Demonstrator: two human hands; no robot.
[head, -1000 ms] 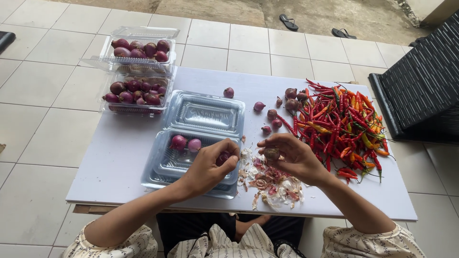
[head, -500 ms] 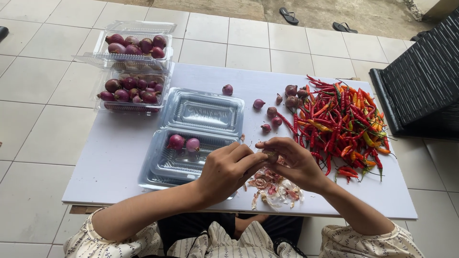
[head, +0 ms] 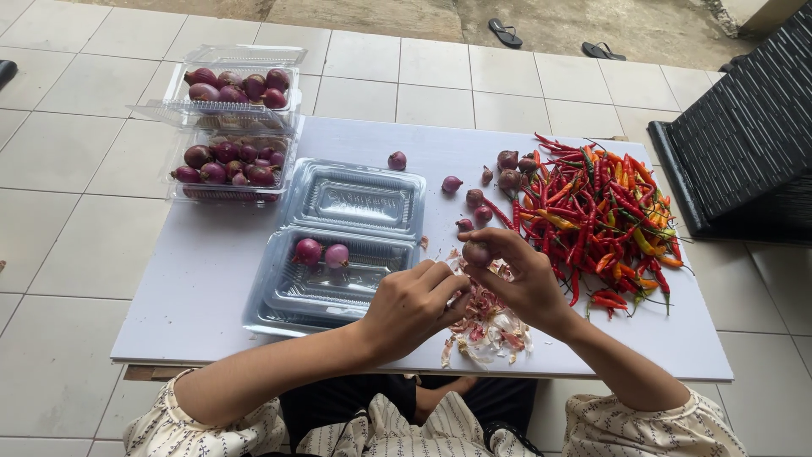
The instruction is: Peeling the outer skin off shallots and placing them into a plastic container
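Head view only. Right hand (head: 529, 275) pinches a small shallot (head: 476, 252) between thumb and fingertips, held just above the white board (head: 211, 271). Left hand (head: 414, 305) is curled, fingertips pressed together and touching the right hand right under the shallot; can't tell if it grips a bit of skin. Pile of peels (head: 486, 326) lies on the board directly below both hands. Open clear plastic box (head: 338, 245) sits just left of the hands, two peeled shallots (head: 321, 252) in its near half. Loose unpeeled shallots (head: 486, 190) are scattered beyond the hands, beside a heap of red chillies (head: 600, 211) on the right. Two filled boxes of shallots (head: 233, 127) stand stacked at the far left corner.
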